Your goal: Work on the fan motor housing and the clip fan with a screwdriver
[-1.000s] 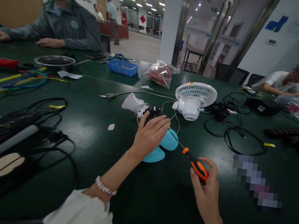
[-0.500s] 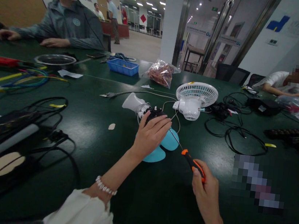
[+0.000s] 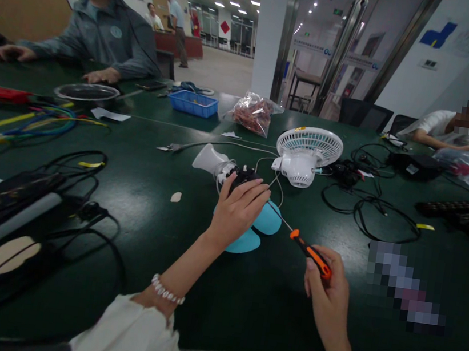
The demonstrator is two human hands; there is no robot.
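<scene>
Left grip (image 3: 236, 213) hides motor (image 3: 241, 175); screwdriver (image 3: 309, 253) tip seemingly unseen.

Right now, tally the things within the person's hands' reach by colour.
White: 2, the fan grille and the fan base.
Light blue: 1, the fan blade under the left hand.
Orange and black: 1, the screwdriver in the right hand.
Total: 4.

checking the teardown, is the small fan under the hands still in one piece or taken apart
Taken apart: the white grille cage lies alone on the green table, apart from the light blue blades under the left hand.
</scene>
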